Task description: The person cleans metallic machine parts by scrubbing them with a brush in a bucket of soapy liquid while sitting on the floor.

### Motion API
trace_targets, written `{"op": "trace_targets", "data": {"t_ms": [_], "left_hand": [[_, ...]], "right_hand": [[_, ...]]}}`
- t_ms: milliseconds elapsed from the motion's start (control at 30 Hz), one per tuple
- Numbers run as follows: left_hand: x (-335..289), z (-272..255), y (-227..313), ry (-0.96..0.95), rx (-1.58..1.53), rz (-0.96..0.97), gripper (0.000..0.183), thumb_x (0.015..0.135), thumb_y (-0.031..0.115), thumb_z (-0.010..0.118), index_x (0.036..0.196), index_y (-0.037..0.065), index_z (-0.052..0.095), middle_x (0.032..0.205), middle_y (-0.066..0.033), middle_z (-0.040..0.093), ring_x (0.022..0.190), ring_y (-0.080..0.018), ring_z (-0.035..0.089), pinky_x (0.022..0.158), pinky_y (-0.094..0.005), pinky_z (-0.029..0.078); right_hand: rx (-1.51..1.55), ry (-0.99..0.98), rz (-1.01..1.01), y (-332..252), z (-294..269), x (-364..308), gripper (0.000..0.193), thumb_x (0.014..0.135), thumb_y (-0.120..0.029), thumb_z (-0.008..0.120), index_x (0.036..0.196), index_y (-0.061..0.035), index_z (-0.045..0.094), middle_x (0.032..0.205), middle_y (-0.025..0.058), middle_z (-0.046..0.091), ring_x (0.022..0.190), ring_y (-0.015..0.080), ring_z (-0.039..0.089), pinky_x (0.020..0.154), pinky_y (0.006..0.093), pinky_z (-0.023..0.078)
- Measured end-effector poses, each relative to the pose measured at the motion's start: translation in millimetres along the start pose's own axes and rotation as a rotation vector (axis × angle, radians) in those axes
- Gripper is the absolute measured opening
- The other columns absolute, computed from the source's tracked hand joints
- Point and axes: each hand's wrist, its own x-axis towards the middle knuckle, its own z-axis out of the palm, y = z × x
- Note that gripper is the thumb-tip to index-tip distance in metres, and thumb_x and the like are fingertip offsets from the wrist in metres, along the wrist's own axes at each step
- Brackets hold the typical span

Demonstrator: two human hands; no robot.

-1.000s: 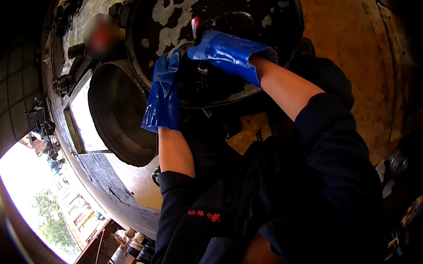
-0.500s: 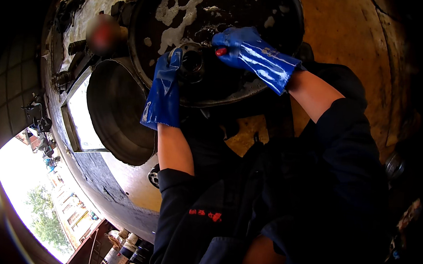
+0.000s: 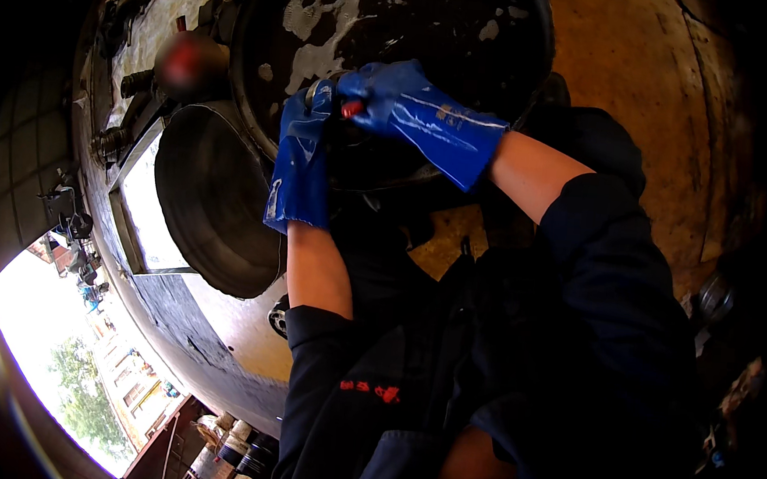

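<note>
A wide, dark basin holds dark liquid with patches of pale foam. Over its near left side, my left hand in a blue rubber glove grips the edge of a round, dark metal part. My right hand, gloved the same way, is closed around a red-handled tool right against that part. The tool's working end is out of sight, so its kind cannot be told. Most of the metal part lies hidden behind the right glove.
Left of the basin stands a large round metal drum, its open mouth showing. Beyond it are dark machine parts and a blurred red shape. Several cylindrical parts lie at the lower left. Stained brown floor stretches to the right.
My right hand has moved left and slightly down with the red-handled tool, from beside the metal part to over it. The left hand has barely shifted and still grips the part.
</note>
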Motion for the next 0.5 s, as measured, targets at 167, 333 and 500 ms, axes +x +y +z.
{"op": "trace_targets", "data": {"t_ms": [167, 333, 500], "left_hand": [[-6.2, 4.3, 12.9, 0.057, 0.094, 0.131, 0.047, 0.102, 0.040, 0.059, 0.109, -0.005, 0.071, 0.091, -0.0164, 0.074, 0.081, -0.0245, 0.070, 0.077, -0.0390, 0.053], [0.4, -4.4, -8.7, 0.088, 0.101, 0.103, 0.049, 0.102, 0.042, 0.061, 0.111, -0.005, 0.071, 0.091, -0.0158, 0.074, 0.083, -0.0237, 0.071, 0.078, -0.0381, 0.055], [4.9, 0.7, -1.3, 0.009, -0.016, -0.010, 0.050, 0.101, 0.046, 0.062, 0.109, -0.003, 0.072, 0.086, -0.0137, 0.074, 0.076, -0.0196, 0.070, 0.070, -0.0353, 0.054]], "right_hand": [[0.532, -0.111, 0.375, 11.3, -17.3, 4.5, 0.048, 0.090, -0.051, 0.065, 0.107, -0.0075, 0.075, 0.081, 0.0118, 0.071, 0.077, 0.0254, 0.067, 0.073, 0.0409, 0.055], [0.466, 0.152, -0.131, 22.6, -31.5, -44.9, 0.018, 0.102, -0.018, 0.058, 0.105, -0.0193, 0.075, 0.096, 0.0099, 0.073, 0.086, 0.0319, 0.070, 0.077, 0.0433, 0.057], [0.596, -0.002, 0.284, 34.1, -61.8, -47.4, 0.033, 0.098, -0.037, 0.061, 0.101, -0.0073, 0.076, 0.078, 0.0120, 0.066, 0.071, 0.0252, 0.063, 0.069, 0.0404, 0.050]]}}
